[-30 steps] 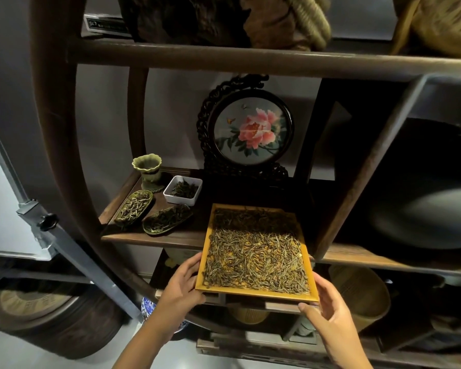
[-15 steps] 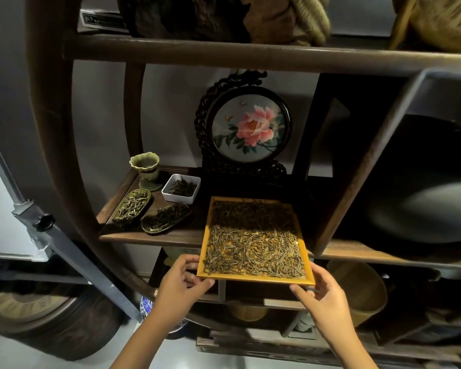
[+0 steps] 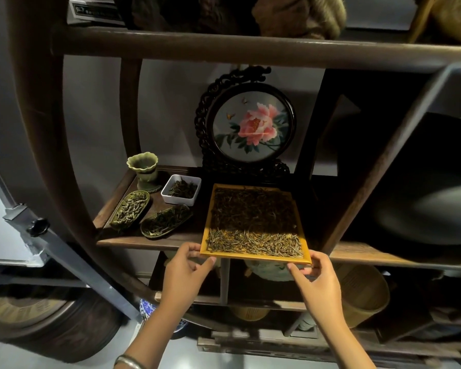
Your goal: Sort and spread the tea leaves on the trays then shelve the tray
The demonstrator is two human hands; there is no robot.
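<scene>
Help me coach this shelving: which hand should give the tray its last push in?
Probably the right hand: its corner of the tray overhangs the shelf further; the left hand already meets the shelf edge.

A round framed peony panel [image 3: 252,123] is seen beyond the grip. To its left, a green cup [image 3: 143,168], a white dish [image 3: 181,189] and two leaf-shaped dishes [image 3: 130,209] [image 3: 165,221] are set.

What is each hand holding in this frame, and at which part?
Both hands hold the yellow tray of tea leaves. The left hand has the near left corner, and the right hand has the near right corner.
</scene>
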